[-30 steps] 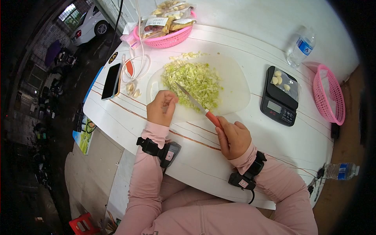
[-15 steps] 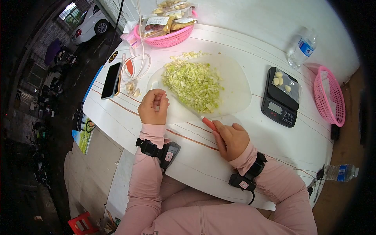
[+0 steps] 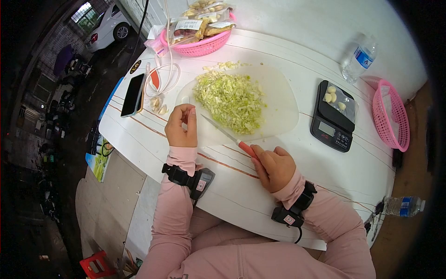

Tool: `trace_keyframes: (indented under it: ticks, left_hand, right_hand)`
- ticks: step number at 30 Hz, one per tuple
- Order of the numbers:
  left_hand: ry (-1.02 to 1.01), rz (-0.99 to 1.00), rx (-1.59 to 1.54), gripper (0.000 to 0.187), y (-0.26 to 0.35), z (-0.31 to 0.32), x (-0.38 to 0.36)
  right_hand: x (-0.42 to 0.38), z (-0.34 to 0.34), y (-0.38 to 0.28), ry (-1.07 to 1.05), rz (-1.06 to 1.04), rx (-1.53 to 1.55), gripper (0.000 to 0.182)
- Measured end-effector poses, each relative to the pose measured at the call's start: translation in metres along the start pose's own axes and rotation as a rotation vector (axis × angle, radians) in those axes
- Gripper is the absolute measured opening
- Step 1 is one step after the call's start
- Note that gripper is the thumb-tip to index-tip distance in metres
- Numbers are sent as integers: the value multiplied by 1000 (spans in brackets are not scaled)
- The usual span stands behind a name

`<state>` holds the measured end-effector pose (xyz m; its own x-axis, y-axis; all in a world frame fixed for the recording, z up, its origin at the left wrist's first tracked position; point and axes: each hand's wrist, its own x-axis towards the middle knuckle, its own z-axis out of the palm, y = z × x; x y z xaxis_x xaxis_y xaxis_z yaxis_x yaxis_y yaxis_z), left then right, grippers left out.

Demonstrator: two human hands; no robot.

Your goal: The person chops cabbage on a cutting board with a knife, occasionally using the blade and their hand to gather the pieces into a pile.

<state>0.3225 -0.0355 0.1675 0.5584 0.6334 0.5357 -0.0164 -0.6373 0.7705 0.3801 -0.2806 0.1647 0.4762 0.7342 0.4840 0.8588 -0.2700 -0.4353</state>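
Observation:
A knife (image 3: 245, 148) with a red handle is gripped in my right hand (image 3: 275, 167). Its thin blade points up and left, along the near edge of a heap of chopped pale-green vegetable (image 3: 230, 100). The heap lies on a translucent white cutting board (image 3: 281, 104). At the board's left edge is my left hand (image 3: 182, 126), its fingers curled in toward the thumb. Whatever those fingers hold, if anything, is hidden. Some garlic cloves (image 3: 161, 109) rest on the table just beyond the left hand.
A phone (image 3: 133, 95) and a white cable (image 3: 175, 74) lie at the left. Behind them stands a pink basket (image 3: 204, 47) of bagged food. Rightward are a black scale (image 3: 331, 132) bearing bagged cloves, a water bottle (image 3: 360, 60) and another pink basket (image 3: 400, 123).
The knife blade has come into clearer view beside the heap, its handle shifted slightly left and down. My left hand has moved a little left, its fingers curling differently.

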Motion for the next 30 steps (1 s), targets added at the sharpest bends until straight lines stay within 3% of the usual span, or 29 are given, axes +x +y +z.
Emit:
trace_keyframes:
  ticks: [15, 17, 18, 20, 22, 26, 30]
  left_hand:
    - [-168, -128, 11, 10, 9, -2, -1]
    - [-244, 111, 35, 9, 12, -1, 0]
    - [-243, 111, 35, 9, 14, -1, 0]
    - [-351, 367, 98, 25, 18, -1, 0]
    - [-395, 371, 113, 32, 24, -2, 0]
    - [-444, 495, 290, 40, 19, -1, 1]
    - [-441, 471, 316, 46, 16, 0, -1]
  right_hand:
    - [3, -10, -4, 39, 82, 131, 29]
    - [3, -12, -5, 57, 103, 171, 29]
    - [3, -13, -6, 76, 150, 224, 29]
    - [2, -12, -7, 96, 197, 277, 28]
    - [0, -10, -5, 119, 353, 403, 26]
    - [1, -14, -7, 140, 406, 449, 26]
    - [1, -15, -8, 138, 438, 461, 26]
